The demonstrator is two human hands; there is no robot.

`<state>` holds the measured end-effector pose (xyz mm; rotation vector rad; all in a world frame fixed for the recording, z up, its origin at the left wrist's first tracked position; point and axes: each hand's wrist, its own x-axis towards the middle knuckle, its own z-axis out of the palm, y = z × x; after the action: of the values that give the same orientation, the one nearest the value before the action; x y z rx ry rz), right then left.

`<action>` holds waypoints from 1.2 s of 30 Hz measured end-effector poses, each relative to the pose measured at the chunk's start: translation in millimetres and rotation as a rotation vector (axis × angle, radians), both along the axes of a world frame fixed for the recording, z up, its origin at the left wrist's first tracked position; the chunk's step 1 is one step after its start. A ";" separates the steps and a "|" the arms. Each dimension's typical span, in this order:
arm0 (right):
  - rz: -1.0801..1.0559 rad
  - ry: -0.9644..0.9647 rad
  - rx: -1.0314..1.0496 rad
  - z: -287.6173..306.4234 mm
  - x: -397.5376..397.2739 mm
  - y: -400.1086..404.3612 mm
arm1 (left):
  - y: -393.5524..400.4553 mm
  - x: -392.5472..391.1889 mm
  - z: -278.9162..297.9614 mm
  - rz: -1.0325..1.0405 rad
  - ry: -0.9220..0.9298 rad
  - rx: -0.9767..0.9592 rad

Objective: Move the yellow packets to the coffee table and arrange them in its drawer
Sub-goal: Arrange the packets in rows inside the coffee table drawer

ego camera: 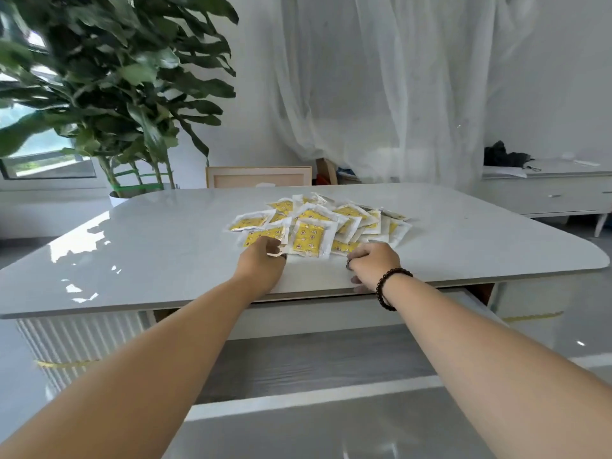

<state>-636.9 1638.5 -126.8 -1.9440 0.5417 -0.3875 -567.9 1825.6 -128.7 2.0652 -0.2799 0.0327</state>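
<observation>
- The yellow packets (pixel 318 223) lay in a loose, overlapping heap at the centre of the frame, on the glossy white counter (pixel 165 240) of the coffee table; none was yet in the open drawer (pixel 311 362) below, at the lower centre.
- The left hand (pixel 261 265) had its fingers (pixel 273 248) curled onto the near-left packet (pixel 265 235), pinching its corner. A grip that thin could have let the slick wrapper slip free.
- The right hand (pixel 374 261), wearing a dark bead bracelet (pixel 387 288), rested at the heap's near-right edge with fingers bent; whether it actually held a packet I could not tell, since the knuckles hid the tips.
- Dragging packets toward the near rim risked sweeping others over the edge. Most would probably have dropped into the drawer in disorder, or past it to the floor.
- The smooth counter offered little friction, so a scooped handful might have fanned apart.
- Packets dropped carelessly would have lain crooked, undoing the neat arrangement asked for.
</observation>
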 end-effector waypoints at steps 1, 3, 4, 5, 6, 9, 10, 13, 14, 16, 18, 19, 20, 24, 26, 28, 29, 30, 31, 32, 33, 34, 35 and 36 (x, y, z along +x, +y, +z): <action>-0.061 -0.032 -0.014 -1.6 13.0 -3.7 | -3.9 10.8 -3.4 0.016 -0.033 0.000; -0.134 -0.070 -0.058 -3.4 38.2 -10.0 | -10.6 31.5 -6.1 0.070 -0.069 -0.021; -0.143 -0.068 -0.075 -4.1 48.9 -11.1 | -13.6 41.6 -7.3 0.101 -0.069 -0.037; -0.145 -0.057 -0.098 -5.7 59.1 -11.9 | -15.9 50.5 -8.2 0.134 -0.059 -0.059; -0.143 -0.042 -0.133 -7.4 67.6 -12.0 | -17.5 57.9 -9.0 0.171 -0.049 -0.077; -0.140 0.020 -0.260 -8.7 86.2 -8.7 | -20.1 72.1 -7.6 0.288 -0.042 -0.051; -0.152 0.048 -0.309 -7.5 90.4 -6.0 | -20.4 75.4 -6.8 0.310 -0.040 -0.016; -0.162 0.166 -0.460 -3.2 98.1 5.5 | -22.9 83.4 -5.3 0.309 -0.053 0.193; -0.151 0.203 -0.510 -2.8 99.1 9.6 | -23.6 84.7 -4.6 0.286 -0.059 0.283; -0.133 0.237 -0.584 -4.0 99.5 16.0 | -24.4 83.5 -3.6 0.236 -0.075 0.448; -0.112 0.244 -0.576 -4.5 100.3 17.6 | -25.3 77.1 -3.6 0.227 -0.113 0.545; -0.099 0.247 -0.558 -3.9 99.7 17.4 | -25.5 72.3 -3.8 0.231 -0.150 0.578; -0.084 0.238 -0.533 -4.4 98.9 16.2 | -25.4 67.4 -4.8 0.233 -0.199 0.605; -0.043 0.121 -0.327 -9.4 90.7 7.9 | -19.0 55.6 -8.1 0.242 -0.352 0.598; -0.033 0.045 -0.196 -10.5 85.0 3.7 | -13.9 53.4 -8.6 0.242 -0.364 0.616; -0.023 -0.026 -0.126 -8.7 78.0 2.2 | -11.1 51.5 -10.2 0.164 -0.346 0.689; -0.018 -0.056 -0.112 -8.4 75.4 1.8 | -10.5 50.5 -10.6 0.099 -0.319 0.705; -0.017 -0.081 -0.101 -8.8 73.7 1.1 | -9.9 49.5 -11.0 0.036 -0.282 0.704; -0.017 -0.101 -0.095 -9.1 72.4 0.9 | -9.2 49.1 -11.4 -0.011 -0.253 0.694; -0.019 -0.114 -0.086 -9.4 71.4 1.1 | -8.2 48.5 -11.6 -0.035 -0.243 0.673; -0.023 -0.127 -0.068 -9.8 71.1 1.0 | -6.6 48.0 -11.7 -0.037 -0.247 0.638; -0.029 -0.142 -0.044 -10.7 71.7 0.4 | -5.0 47.2 -11.4 -0.033 -0.245 0.582; -0.037 -0.156 -0.021 -11.3 72.0 0.1 | -3.3 46.4 -10.7 -0.031 -0.227 0.508; -0.050 -0.168 -0.005 -12.0 73.1 -0.5 | -1.2 45.4 -9.6 -0.037 -0.189 0.429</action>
<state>-563.8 1638.1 -138.8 -1.8851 0.4802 -0.5786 -522.5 1824.3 -138.3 2.4869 -0.4743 0.1586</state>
